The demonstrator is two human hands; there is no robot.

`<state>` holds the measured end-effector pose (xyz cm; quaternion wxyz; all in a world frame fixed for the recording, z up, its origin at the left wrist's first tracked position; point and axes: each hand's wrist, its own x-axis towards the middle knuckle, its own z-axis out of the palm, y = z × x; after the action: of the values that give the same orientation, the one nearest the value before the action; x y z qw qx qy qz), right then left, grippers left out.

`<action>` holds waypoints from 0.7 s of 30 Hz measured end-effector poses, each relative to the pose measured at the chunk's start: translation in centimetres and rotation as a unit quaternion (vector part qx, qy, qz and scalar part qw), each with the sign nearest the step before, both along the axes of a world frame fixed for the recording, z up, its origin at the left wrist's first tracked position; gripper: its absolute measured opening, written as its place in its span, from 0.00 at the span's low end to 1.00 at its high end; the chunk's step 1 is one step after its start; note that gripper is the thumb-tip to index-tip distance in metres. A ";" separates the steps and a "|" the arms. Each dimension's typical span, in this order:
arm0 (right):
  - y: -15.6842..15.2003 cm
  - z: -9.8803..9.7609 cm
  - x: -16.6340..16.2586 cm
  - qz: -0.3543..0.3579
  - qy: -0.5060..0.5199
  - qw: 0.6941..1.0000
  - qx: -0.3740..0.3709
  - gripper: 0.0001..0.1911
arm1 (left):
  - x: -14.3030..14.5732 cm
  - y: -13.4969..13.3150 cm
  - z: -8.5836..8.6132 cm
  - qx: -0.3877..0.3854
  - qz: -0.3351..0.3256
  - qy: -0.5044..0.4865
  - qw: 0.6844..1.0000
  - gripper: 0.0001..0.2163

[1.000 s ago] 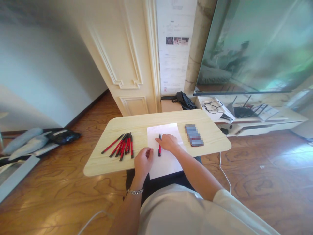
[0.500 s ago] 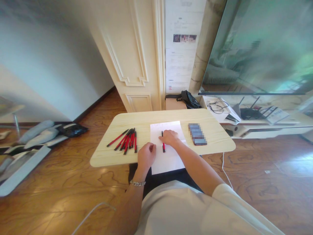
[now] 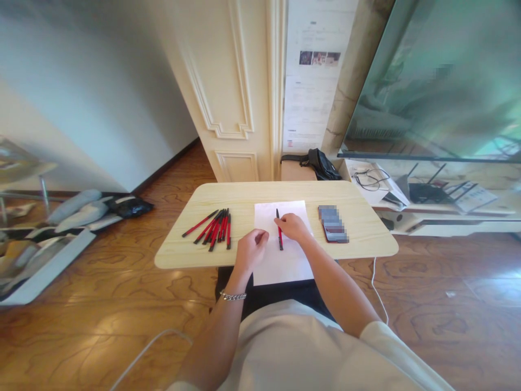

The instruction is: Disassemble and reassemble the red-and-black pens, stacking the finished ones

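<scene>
A red and black pen (image 3: pixel 280 241) stands out over a white sheet of paper (image 3: pixel 280 270), its black tip pointing toward the far edge. My right hand (image 3: pixel 293 226) pinches it near the middle between thumb and fingers. To the left, my left hand (image 3: pixel 251 251) hovers by the paper's left edge with its fingers curled in, and nothing shows in them. Several similar red and black pens (image 3: pixel 215 228) lie in a loose, overlapping pile left of the paper. A phone (image 3: pixel 334 225), partly blurred, rests on the table to the right of the paper.
Everything lies on a small pale wood table (image 3: pixel 366 217) with rounded corners. Beyond it a black bag (image 3: pixel 323 164) sits on a box. A router (image 3: pixel 427 193) and papers are on the white cabinet at right. White cables (image 3: pixel 374 282) trail on the floor.
The pen in my right hand has shifted slightly away from me over the paper. My left hand has moved slightly right, its fingers a little looser. The view has turned a little.
</scene>
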<state>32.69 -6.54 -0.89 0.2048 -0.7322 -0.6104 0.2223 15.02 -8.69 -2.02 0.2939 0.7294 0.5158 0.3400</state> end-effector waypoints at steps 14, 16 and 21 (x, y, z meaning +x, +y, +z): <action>-3.4 -0.7 -0.4 -0.001 0.416 0.907 0.063 0.21 | 4.4 -1.4 -0.9 -0.216 -0.093 -0.300 0.924 0.20; -3.2 -0.8 -0.5 -0.008 0.436 0.898 0.065 0.20 | 4.6 -1.5 -1.0 -0.229 -0.075 -0.325 0.915 0.19; -2.0 -0.7 -1.0 -0.057 0.462 0.878 0.110 0.18 | 4.9 -1.7 -0.7 -0.270 -0.033 -0.354 0.895 0.18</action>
<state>31.70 -8.56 -1.54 0.5550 -0.5526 -0.4243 0.4545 19.93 -10.41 -2.74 0.6537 0.4698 0.4258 0.4131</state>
